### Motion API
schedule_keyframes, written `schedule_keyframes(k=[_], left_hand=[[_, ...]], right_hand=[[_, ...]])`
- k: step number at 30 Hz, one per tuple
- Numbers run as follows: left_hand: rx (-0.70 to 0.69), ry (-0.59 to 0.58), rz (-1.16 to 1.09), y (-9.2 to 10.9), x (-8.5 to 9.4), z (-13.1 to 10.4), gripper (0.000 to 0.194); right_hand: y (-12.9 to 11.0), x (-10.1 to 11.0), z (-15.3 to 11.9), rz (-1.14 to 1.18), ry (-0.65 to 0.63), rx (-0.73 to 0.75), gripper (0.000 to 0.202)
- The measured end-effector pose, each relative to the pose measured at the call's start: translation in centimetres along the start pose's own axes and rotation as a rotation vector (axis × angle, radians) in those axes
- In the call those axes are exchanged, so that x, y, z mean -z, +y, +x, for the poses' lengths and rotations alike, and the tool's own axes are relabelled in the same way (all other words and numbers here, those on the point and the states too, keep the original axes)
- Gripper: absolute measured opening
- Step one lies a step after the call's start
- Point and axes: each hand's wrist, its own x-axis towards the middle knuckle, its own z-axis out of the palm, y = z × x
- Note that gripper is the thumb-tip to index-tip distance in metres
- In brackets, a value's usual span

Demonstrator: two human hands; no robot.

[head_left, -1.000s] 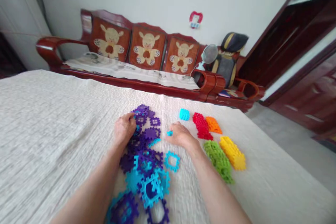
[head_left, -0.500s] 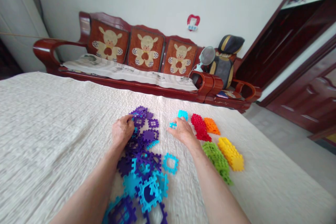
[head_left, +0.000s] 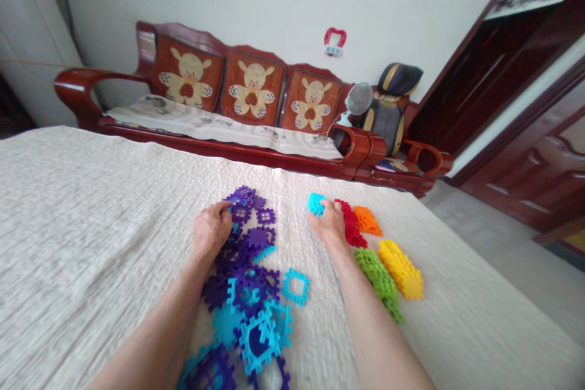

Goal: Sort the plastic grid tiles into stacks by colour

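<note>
My left hand point(head_left: 212, 228) rests at the left edge of a long pile of purple building tiles point(head_left: 259, 237), its fingers curled; whatever they hold is hidden. My right hand point(head_left: 329, 223) is at a small light blue stack of tiles point(head_left: 315, 203), with thumb and fingers closed around its near side. Notched edges and open or windowed middles mark many of the tiles. Light blue tiles point(head_left: 259, 341) are mixed with purple ones at the near end of the pile. One light blue square frame point(head_left: 295, 275) lies apart, between my forearms.
Right of my right hand stand stacks of red tiles point(head_left: 351, 225), orange tiles point(head_left: 367, 220), green tiles point(head_left: 378, 280) and yellow tiles point(head_left: 401, 269). A cream quilted cloth point(head_left: 114, 213) covers the table. Beyond its far edge is a wooden sofa point(head_left: 219, 145) with bear cushions.
My right hand has moved right and slightly away, bringing a light blue tile from beside the light blue stack to it. My left hand stays nearly still at the pile.
</note>
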Motion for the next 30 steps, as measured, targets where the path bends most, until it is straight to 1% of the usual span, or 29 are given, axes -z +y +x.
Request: schedule_keyframes(k=[4,6,10,13,20,26,30], left_hand=[[0.006,-0.012,0.003,0.1,0.1,0.0,0.039],[0.013,-0.015,0.002,0.2,0.2,-0.1,0.039],[0.008,-0.010,0.003,0.3,0.3,-0.1,0.039],[-0.003,-0.003,0.010,0.2,0.2,-0.1,0.038],[-0.005,0.010,0.017,0.2,0.1,-0.2,0.037],[-0.003,0.010,0.016,0.0,0.0,-0.1,0.038],[0.004,0.003,0.013,0.2,0.2,-0.1,0.039]], right_hand=[[-0.4,0.0,-0.4,0.042,-0.122,0.008,0.046],[-0.7,0.1,-0.6,0.060,-0.140,0.039,0.045],[-1.0,0.0,-0.3,0.035,-0.026,0.041,0.049],[-0.8,-0.6,0.3,0.042,0.053,0.023,0.050],[-0.1,-2.1,0.9,0.051,0.105,0.028,0.051],[0.0,-2.0,0.5,0.045,0.131,0.044,0.051],[-0.6,-1.7,0.0,0.110,0.210,0.113,0.050]])
